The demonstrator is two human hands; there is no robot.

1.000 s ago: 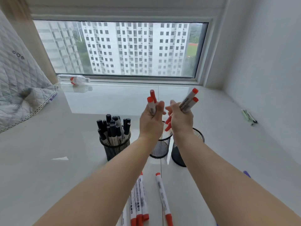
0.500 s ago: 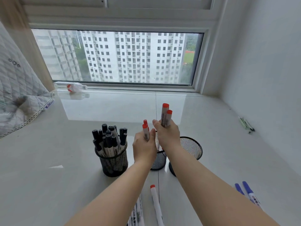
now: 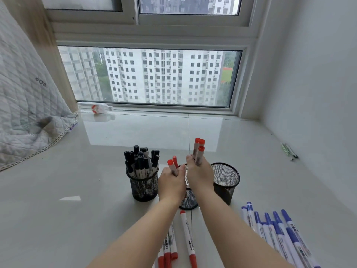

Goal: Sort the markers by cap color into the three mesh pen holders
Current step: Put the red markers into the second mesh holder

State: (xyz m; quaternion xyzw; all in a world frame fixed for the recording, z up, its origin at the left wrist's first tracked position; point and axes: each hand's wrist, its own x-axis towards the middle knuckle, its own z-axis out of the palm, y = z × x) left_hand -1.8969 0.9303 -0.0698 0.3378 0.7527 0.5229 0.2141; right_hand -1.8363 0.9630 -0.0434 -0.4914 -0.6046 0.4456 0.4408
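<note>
Red-capped white plastic markers (image 3: 198,151), light, stiff and smooth, suit mid-barrel holds; at frame centre, left hand (image 3: 171,183) and right hand (image 3: 199,175) each clasp some above the middle black mesh pen holder (image 3: 188,198).

A glossy pale tiled surface (image 3: 67,219) fills the lower view and mirrors the window (image 3: 150,76) at its far edge. Through the glass stand tall white apartment blocks (image 3: 160,74) with green trees between them and a patch of grass at the right. A clear plastic bottle (image 3: 95,108) with a red label lies on its side just before the window frame. A grey quilted blanket (image 3: 23,105) slopes down at the left, its trimmed edge resting on the tiles. Near the white wall (image 3: 318,74) at the right lies a small bunch of thin green pens (image 3: 288,150).
</note>
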